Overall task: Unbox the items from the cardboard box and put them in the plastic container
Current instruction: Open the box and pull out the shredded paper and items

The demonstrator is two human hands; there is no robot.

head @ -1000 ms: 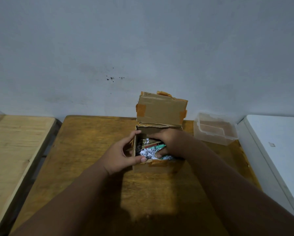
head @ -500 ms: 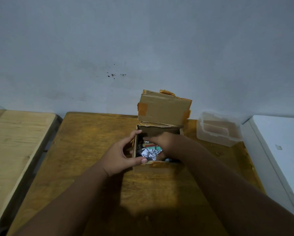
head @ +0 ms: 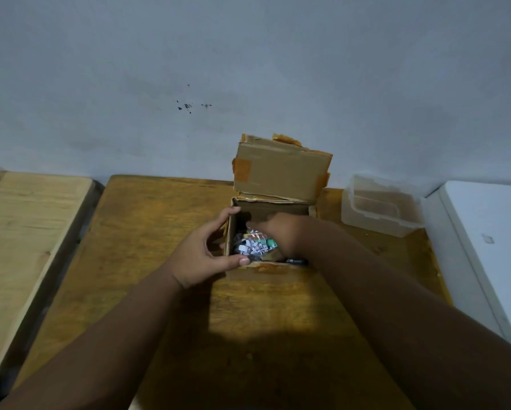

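Note:
An open cardboard box sits in the middle of the wooden table, its taped lid standing upright at the back. Inside lie shredded white paper and small coloured items. My left hand grips the box's left wall, thumb on the front rim. My right hand reaches down inside the box among the items; its fingers are hidden, so what it holds is unclear. A clear plastic container stands open to the right of the box, apart from both hands.
The brown wooden table ends at the grey wall behind the box. A lighter wooden table stands to the left across a gap. A white surface borders the table on the right.
My right hand has pushed deeper into the box toward its back wall. The left hand has kept its grip on the box's left side.

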